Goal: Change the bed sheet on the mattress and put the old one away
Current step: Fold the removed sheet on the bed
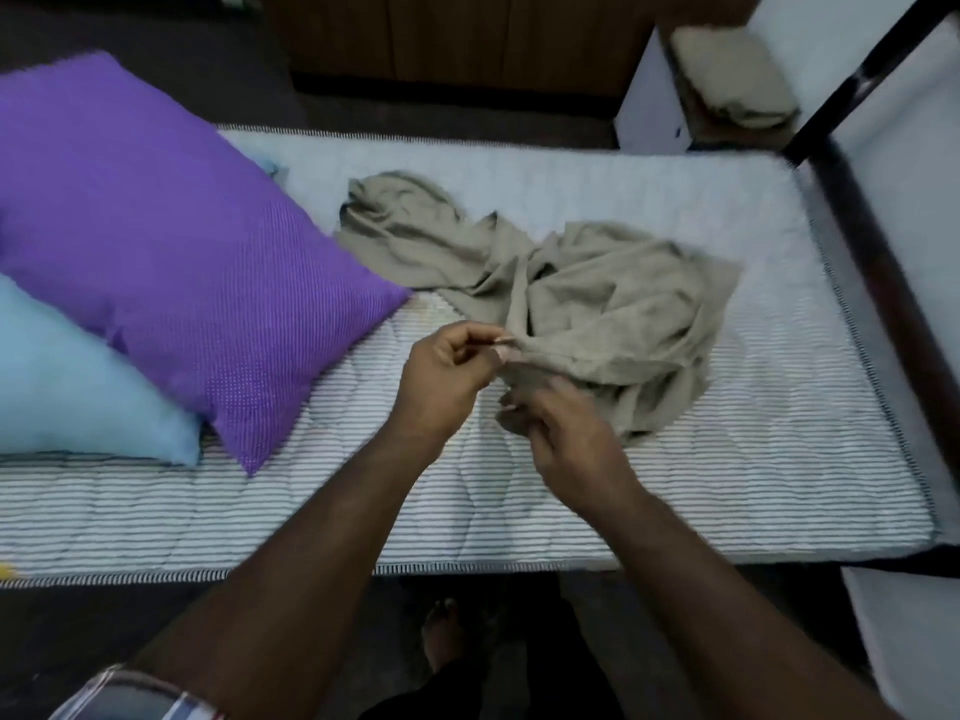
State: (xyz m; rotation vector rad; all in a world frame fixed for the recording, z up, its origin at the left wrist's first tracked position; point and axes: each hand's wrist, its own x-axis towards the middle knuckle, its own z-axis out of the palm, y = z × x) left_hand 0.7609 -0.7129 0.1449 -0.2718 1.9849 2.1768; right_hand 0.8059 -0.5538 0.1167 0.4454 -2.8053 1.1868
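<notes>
The khaki bed sheet (587,304) lies crumpled in a loose heap on the bare striped mattress (727,485), toward its right half, with a thinner tail trailing away up and left toward the purple pillow (171,241). Its near edge is drawn into a point facing the person, and both hands meet there. The left hand (447,387) pinches that edge between thumb and fingertips; the right hand (566,433), just beside and slightly nearer the body, has its fingers curled into the folds below. The bulk of the cloth lies beyond and right of the hands, so the right arm is closer to the heap. Probably an edge or corner is being sought to open the sheet out. A light blue pillow (78,387) sits under the purple one's corner; another folded khaki cloth (732,80) rests past the dark bed frame (872,241).
</notes>
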